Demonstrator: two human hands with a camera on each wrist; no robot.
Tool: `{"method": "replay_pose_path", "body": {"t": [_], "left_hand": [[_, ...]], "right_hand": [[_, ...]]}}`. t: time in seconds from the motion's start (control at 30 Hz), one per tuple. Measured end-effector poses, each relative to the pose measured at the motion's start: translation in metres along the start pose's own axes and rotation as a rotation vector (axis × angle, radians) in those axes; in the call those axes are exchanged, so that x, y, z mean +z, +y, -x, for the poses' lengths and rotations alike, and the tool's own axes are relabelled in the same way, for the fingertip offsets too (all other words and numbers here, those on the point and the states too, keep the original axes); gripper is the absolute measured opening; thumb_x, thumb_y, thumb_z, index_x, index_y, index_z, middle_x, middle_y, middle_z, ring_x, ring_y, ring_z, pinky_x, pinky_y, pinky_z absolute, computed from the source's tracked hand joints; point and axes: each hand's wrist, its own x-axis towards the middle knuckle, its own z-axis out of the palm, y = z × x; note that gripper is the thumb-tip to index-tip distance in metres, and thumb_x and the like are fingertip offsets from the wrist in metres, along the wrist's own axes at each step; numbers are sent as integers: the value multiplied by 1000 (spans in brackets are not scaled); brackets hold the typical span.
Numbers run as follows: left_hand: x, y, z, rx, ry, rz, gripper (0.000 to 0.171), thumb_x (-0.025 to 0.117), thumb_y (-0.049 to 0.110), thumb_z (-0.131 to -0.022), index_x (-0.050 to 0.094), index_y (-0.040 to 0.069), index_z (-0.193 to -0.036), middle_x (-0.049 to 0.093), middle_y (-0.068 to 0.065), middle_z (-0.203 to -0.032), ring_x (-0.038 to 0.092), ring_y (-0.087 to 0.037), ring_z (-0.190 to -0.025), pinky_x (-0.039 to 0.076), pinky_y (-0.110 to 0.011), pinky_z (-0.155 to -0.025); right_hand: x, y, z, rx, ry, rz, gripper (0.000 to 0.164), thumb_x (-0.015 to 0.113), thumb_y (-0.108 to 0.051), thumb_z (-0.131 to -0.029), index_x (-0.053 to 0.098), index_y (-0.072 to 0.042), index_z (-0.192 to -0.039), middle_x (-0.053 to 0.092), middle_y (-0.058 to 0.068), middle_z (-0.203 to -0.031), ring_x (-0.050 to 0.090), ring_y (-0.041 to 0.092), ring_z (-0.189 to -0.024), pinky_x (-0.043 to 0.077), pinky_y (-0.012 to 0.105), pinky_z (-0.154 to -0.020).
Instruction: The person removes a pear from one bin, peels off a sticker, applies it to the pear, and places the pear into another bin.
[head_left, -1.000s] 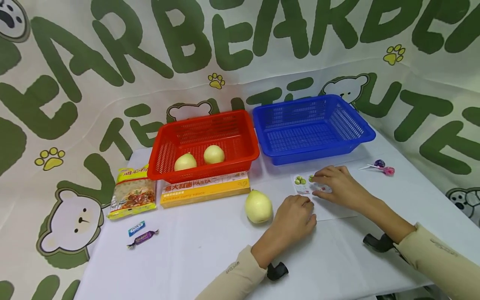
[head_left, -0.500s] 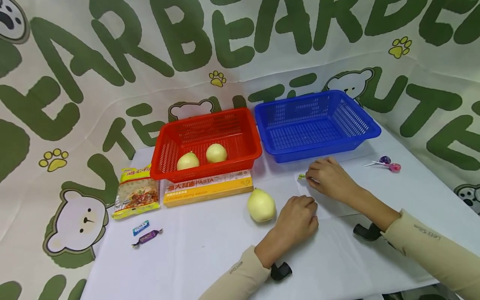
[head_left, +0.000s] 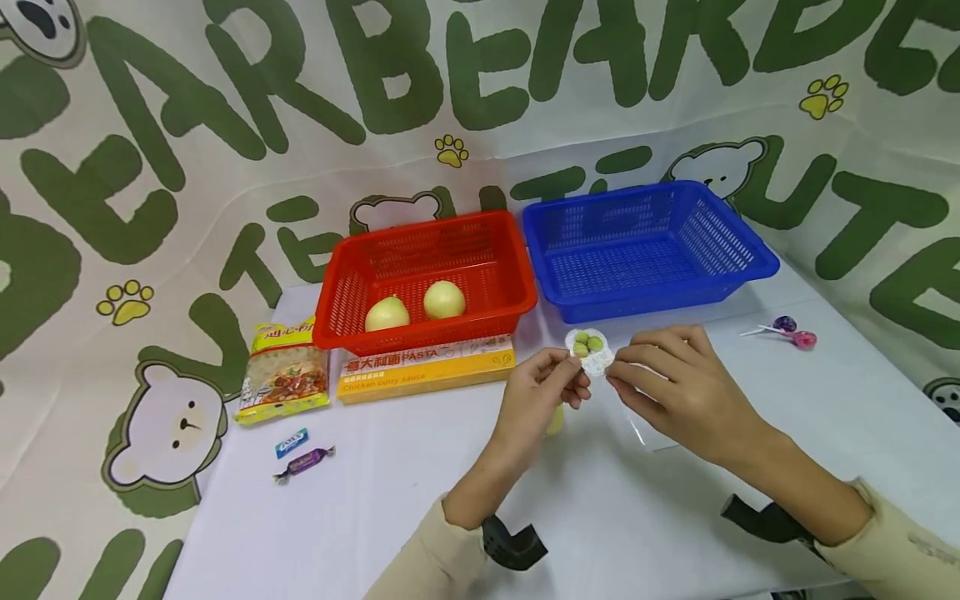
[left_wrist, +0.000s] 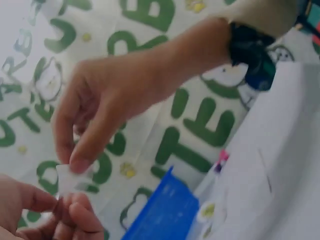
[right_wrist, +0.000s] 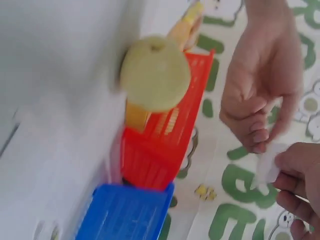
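Above the table, a small white sticker (head_left: 596,360) with a picture of green round fruit is held between both hands. My left hand (head_left: 534,408) pinches its left edge with thumb and fingers. At its right edge, the thumb and fingertips of my right hand (head_left: 686,392) pinch it; the right wrist view shows the pale sticker (right_wrist: 268,165) stretched between the two hands. Under the right hand lies a white sheet (head_left: 660,437), partly covered. Behind my left hand a pale yellow-green pear (head_left: 555,421) is mostly hidden, but the right wrist view shows this pear (right_wrist: 155,75) whole.
A red basket (head_left: 423,337) holds two pears; to its right stands a blue basket (head_left: 652,302). In front of the red one lies a pasta box (head_left: 427,379), beside a noodle bag (head_left: 285,375). Two wrapped candies (head_left: 303,461) lie left, two lollipops (head_left: 783,332) right.
The right hand was at the sheet on the table with the left resting nearby. Both hands have since risen and come together, the sticker now off the sheet and between their fingertips.
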Motion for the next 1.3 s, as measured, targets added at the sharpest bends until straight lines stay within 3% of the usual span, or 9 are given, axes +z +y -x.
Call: {"method": "replay_pose_path", "body": {"t": [0.1, 0.23, 0.33, 0.47, 0.77, 0.93, 1.07, 1.17, 1.3], "left_hand": [[-14, 0, 0, 36, 17, -81, 14, 61, 11, -99, 65, -3, -96, 64, -8, -79, 62, -15, -67, 53, -20, -62], [-34, -2, 3, 93, 17, -245, 12, 63, 10, -96, 67, -1, -94, 64, -9, -76, 62, -17, -68, 54, -25, -63], [-47, -1, 4, 125, 5, -360, 9, 64, 10, -94, 68, 3, -92, 62, -7, -73, 60, -17, -65, 51, -24, -59], [-56, -1, 7, 119, 6, -447, 7, 63, 10, -91, 68, 5, -90, 60, -4, -71, 56, -15, -61, 44, -21, -53], [-80, -8, 4, -46, 27, -469, 13, 67, 17, -93, 70, 4, -92, 61, -4, -71, 56, -15, -65, 47, -23, -60], [-86, -19, 0, -18, 27, -574, 11, 67, 15, -90, 71, 6, -84, 62, 0, -66, 55, -12, -60, 46, -22, -56], [-87, -24, -1, 27, 31, -729, 11, 68, 18, -88, 68, 9, -82, 61, 3, -69, 54, -11, -62, 44, -23, -55], [-87, -26, 0, -8, 34, -800, 22, 68, 31, -89, 62, 10, -97, 60, 0, -83, 54, -13, -66, 42, -25, -56], [-87, -30, 1, -126, -32, -719, 58, 64, 51, -92, 51, 13, -134, 58, -4, -116, 65, -21, -61, 52, -32, -50]], "right_hand": [[4, -6, -3, 89, -1, -131, 28, 61, -32, -101, 77, -9, -96, 71, 3, -96, 62, 25, -95, 40, 34, -83], [10, -6, -5, 459, -102, -349, 13, 77, -25, -89, 76, -18, -100, 68, -8, -96, 59, 13, -89, 44, 20, -78], [22, -5, -8, 716, -269, -468, 8, 77, -25, -90, 74, -24, -97, 65, -12, -90, 57, 11, -82, 47, 23, -71], [40, -7, -10, 863, -372, -631, 12, 74, -29, -92, 74, -18, -92, 66, -3, -86, 61, 17, -81, 51, 29, -74], [71, -7, -11, 1028, -446, -663, 20, 76, -32, -90, 77, -12, -91, 72, 3, -86, 62, 23, -78, 51, 31, -68], [81, -1, -7, 1008, -512, -614, 19, 75, -31, -90, 77, -12, -88, 70, 0, -83, 58, 18, -78, 49, 34, -71], [85, 3, -3, 985, -540, -590, 19, 77, -29, -89, 75, -12, -82, 67, -3, -77, 57, 17, -75, 48, 32, -69], [88, 4, 0, 976, -534, -575, 23, 79, -31, -86, 70, -12, -79, 64, -2, -74, 56, 18, -72, 47, 31, -65], [91, 4, 5, 1010, -522, -609, 32, 78, -40, -86, 67, -10, -94, 64, 3, -83, 59, 20, -69, 47, 29, -59]]}}
